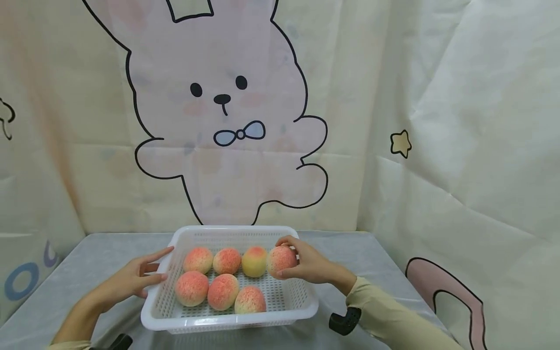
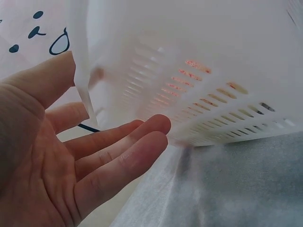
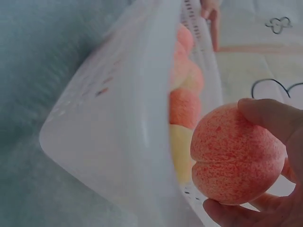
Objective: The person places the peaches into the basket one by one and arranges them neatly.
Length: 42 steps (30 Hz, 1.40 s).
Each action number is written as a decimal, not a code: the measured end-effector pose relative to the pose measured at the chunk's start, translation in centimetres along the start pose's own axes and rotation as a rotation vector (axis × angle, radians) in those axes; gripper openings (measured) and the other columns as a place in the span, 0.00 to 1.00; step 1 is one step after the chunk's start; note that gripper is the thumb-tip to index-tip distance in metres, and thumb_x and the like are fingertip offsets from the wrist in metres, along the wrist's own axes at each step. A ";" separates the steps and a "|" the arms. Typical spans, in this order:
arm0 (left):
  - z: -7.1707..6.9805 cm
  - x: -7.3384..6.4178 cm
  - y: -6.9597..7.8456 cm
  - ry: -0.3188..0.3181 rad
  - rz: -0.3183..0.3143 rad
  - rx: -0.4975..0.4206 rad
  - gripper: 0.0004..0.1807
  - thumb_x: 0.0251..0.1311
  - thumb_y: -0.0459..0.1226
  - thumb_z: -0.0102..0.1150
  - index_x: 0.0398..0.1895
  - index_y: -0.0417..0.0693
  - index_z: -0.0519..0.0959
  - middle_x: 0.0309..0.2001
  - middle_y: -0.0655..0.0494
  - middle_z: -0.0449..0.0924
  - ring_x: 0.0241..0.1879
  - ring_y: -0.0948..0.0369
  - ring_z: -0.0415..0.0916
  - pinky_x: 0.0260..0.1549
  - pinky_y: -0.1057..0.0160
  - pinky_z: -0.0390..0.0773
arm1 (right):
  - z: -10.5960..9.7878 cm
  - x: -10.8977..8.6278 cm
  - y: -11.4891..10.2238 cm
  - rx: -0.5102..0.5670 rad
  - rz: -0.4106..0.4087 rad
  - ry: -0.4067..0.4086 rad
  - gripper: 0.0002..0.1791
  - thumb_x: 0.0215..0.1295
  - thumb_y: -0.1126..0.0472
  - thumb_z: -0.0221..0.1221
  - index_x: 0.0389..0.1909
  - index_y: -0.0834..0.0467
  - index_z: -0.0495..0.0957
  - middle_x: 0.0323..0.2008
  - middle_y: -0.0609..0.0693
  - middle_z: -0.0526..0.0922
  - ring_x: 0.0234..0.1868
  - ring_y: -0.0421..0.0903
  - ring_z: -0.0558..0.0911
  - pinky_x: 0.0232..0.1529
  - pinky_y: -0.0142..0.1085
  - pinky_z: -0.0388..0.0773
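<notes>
A white plastic basket [image 1: 210, 321] with perforated walls holds several pink-and-yellow peaches [image 1: 223, 291], set in two rough rows. My right hand [image 1: 312, 262] holds a reddish peach [image 3: 236, 153] at the basket's right side, thumb and fingers spread around it. In the right wrist view this peach's crease faces the camera. My left hand [image 1: 127, 279] is at the basket's left rim, its fingers extended and the fingertips right at the edge. Seen from the left wrist, the fingers [image 2: 118, 161] reach loosely below the rim, beside the slotted wall.
The basket stands on a table under a grey cloth [image 1: 341, 291]. Behind it hangs a pale curtain [image 1: 341, 146] printed with a large bear-like figure, a star and other shapes. A yellower peach [image 1: 254, 261] lies in the back row beside the held one.
</notes>
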<state>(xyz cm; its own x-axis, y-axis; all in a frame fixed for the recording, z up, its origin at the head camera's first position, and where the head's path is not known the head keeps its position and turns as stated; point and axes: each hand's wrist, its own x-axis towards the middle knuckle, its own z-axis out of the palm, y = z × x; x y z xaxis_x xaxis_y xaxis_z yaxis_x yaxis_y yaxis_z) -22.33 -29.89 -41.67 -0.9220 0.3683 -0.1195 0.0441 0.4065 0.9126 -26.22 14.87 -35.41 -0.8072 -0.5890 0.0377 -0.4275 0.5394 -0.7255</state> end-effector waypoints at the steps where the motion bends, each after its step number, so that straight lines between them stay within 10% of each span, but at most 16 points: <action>1: 0.0 0.0 0.0 -0.004 -0.001 0.000 0.44 0.72 0.43 0.56 0.82 0.48 0.43 0.73 0.21 0.56 0.57 0.46 0.79 0.39 0.50 0.86 | 0.4 0.2 -0.1 -0.016 0.003 -0.006 0.33 0.58 0.58 0.72 0.62 0.56 0.69 0.54 0.53 0.78 0.45 0.45 0.79 0.41 0.34 0.82; 20: 0.2 -0.1 0.9 -0.034 0.026 -0.006 0.45 0.72 0.41 0.56 0.82 0.41 0.41 0.68 0.19 0.64 0.52 0.48 0.81 0.36 0.50 0.87 | 4.3 2.9 -1.0 -0.354 0.165 -0.072 0.30 0.50 0.53 0.74 0.53 0.51 0.70 0.30 0.42 0.77 0.28 0.38 0.73 0.28 0.31 0.71; 42: 0.3 -0.4 0.9 -0.030 0.036 -0.027 0.44 0.74 0.41 0.54 0.82 0.45 0.39 0.70 0.20 0.61 0.52 0.51 0.82 0.37 0.50 0.87 | 4.7 2.7 -0.4 -0.329 0.106 -0.134 0.29 0.55 0.59 0.74 0.51 0.59 0.67 0.33 0.46 0.73 0.32 0.38 0.71 0.32 0.30 0.70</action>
<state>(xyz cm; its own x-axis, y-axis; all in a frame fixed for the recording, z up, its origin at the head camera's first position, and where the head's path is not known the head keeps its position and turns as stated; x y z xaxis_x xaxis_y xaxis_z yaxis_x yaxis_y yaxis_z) -21.83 -29.45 -40.86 -0.9082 0.4072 -0.0972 0.0667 0.3699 0.9267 -26.30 10.30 -38.27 -0.8032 -0.5810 -0.1317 -0.4695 0.7534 -0.4603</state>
